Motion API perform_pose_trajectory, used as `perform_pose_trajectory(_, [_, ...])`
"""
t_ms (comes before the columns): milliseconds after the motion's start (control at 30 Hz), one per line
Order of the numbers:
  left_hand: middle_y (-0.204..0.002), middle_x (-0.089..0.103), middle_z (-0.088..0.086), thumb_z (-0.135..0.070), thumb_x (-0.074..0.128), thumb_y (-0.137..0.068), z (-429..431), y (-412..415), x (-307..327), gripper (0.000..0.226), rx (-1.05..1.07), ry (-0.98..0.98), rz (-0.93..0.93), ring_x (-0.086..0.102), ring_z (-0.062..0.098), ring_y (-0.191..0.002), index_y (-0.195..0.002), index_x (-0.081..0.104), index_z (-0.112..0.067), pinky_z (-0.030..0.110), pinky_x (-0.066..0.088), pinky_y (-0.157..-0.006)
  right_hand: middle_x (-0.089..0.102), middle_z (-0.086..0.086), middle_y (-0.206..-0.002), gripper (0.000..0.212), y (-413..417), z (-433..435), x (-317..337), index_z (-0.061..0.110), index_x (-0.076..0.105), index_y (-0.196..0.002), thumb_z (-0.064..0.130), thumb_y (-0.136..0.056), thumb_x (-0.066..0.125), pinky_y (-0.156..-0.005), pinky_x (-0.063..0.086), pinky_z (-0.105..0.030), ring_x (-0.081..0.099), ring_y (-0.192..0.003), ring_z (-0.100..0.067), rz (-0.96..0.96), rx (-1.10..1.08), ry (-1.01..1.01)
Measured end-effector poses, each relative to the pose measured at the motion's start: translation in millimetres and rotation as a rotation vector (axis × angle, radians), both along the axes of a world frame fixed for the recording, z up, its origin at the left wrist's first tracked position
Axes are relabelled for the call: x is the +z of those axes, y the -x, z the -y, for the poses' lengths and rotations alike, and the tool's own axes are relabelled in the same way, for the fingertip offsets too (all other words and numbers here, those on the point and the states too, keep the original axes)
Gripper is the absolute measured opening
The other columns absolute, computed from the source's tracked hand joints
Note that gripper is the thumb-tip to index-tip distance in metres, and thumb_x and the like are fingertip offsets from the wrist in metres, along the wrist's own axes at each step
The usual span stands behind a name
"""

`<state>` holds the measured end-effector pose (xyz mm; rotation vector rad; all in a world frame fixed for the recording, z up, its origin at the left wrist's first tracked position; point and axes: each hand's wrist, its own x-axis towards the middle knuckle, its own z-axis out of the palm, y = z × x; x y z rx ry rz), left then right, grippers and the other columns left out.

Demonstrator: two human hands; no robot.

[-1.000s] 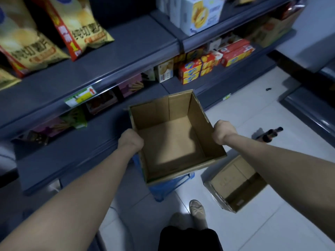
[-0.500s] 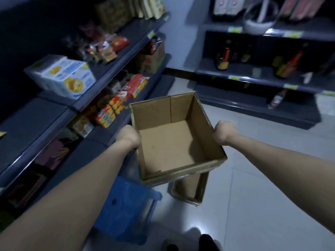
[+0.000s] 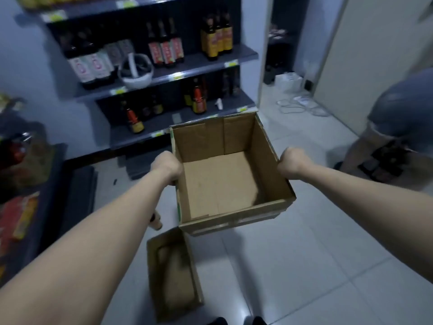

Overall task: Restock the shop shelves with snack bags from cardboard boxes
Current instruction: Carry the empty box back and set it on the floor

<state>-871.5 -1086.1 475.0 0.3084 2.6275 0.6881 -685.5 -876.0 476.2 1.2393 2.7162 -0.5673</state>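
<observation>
Our left hand [image 3: 167, 167] curls round the left wall of the cardboard box [image 3: 222, 181], our right hand [image 3: 291, 163] round its right wall: a grip on opposite sides holds it level, mouth up, above the floor [image 3: 304, 266]. It looks empty, so likely we're clearing it away.

dim, bluish, soft blur, wide-angle warp

head cam | sole view | forward and down | close above cardboard box [image 3: 222, 179] | facing bottle shelves [image 3: 199, 62]
</observation>
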Motion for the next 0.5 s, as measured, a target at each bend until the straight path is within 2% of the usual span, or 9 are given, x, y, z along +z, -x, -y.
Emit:
perform_pose_trajectory(100, [-0.093, 0.069, 0.02, -0.005, 0.051, -0.086, -72.4, -16.9, 3.4, 0.018, -0.148, -0.01, 0.012, 0.068, 0.036, -0.079, -0.095, 0.066, -0.001, 0.031, 0.053, -0.047, 0.053, -0.016, -0.082, 0.007, -47.6, -40.2, 5.8, 0.0, 0.052, -0.077, 0.001, -0.083, 0.048, -0.052, 0.037, -0.026, 0.052, -0.075, -0.028, -0.009, -0.157, 0.009])
perform_pose_trajectory(200, [-0.095, 0.069, 0.019, -0.009, 0.056, -0.084, -141.7, -35.4, 0.9, 0.017, -0.286, -0.018, 0.029, 0.069, 0.036, -0.079, -0.095, 0.066, -0.001, 0.038, 0.06, -0.054, 0.054, -0.014, -0.082, 0.007, -95.2, -74.2, 2.9, 0.002, 0.054, -0.077, 0.004, -0.082, 0.05, -0.059, 0.04, -0.029, 0.053, -0.075, -0.028, -0.012, -0.313, 0.021])
perform_pose_trajectory(300, [-0.091, 0.069, 0.019, -0.005, 0.055, -0.084, -208.8, -60.3, 0.7, 0.01, -0.442, -0.013, 0.03, 0.069, 0.036, -0.077, -0.086, 0.063, -0.001, 0.041, 0.061, -0.058, 0.05, -0.009, -0.068, 0.023, -138.9, -105.8, -1.1, 0.006, 0.045, -0.059, 0.005, -0.082, 0.05, -0.049, 0.035, -0.026, 0.049, -0.06, -0.024, -0.025, -0.475, 0.054])
perform_pose_trajectory(367, [-0.09, 0.07, 0.022, -0.002, 0.053, -0.084, -252.7, -81.5, -0.3, 0.013, -0.551, 0.001, 0.038, 0.07, 0.036, -0.076, -0.083, 0.065, 0.001, 0.04, 0.06, -0.057, 0.049, -0.01, -0.07, 0.03, -166.6, -124.2, -2.6, 0.01, 0.038, -0.055, 0.007, -0.082, 0.049, -0.053, 0.037, -0.028, 0.05, -0.064, -0.026, -0.008, -0.572, 0.06])
perform_pose_trajectory(433, [-0.088, 0.07, 0.022, 0.0, 0.054, -0.084, -294.2, -103.9, -2.1, 0.012, -0.664, 0.03, 0.047, 0.071, 0.035, -0.076, -0.076, 0.063, 0.001, 0.039, 0.06, -0.059, 0.052, -0.013, -0.08, 0.025, -193.0, -140.4, -5.8, 0.008, 0.041, -0.059, 0.008, -0.083, 0.049, -0.06, 0.039, -0.029, 0.052, -0.074, -0.028, 0.01, -0.667, 0.064])
perform_pose_trajectory(500, [-0.085, 0.07, 0.022, 0.002, 0.054, -0.085, -332.2, -125.1, -7.8, 0.016, -0.77, 0.065, 0.06, 0.072, 0.033, -0.076, -0.07, 0.059, -0.001, 0.04, 0.061, -0.064, 0.054, -0.013, -0.086, 0.012, -217.3, -153.4, -9.4, 0.005, 0.049, -0.074, 0.009, -0.085, 0.049, -0.063, 0.04, -0.029, 0.053, -0.078, -0.029, 0.03, -0.761, 0.076])
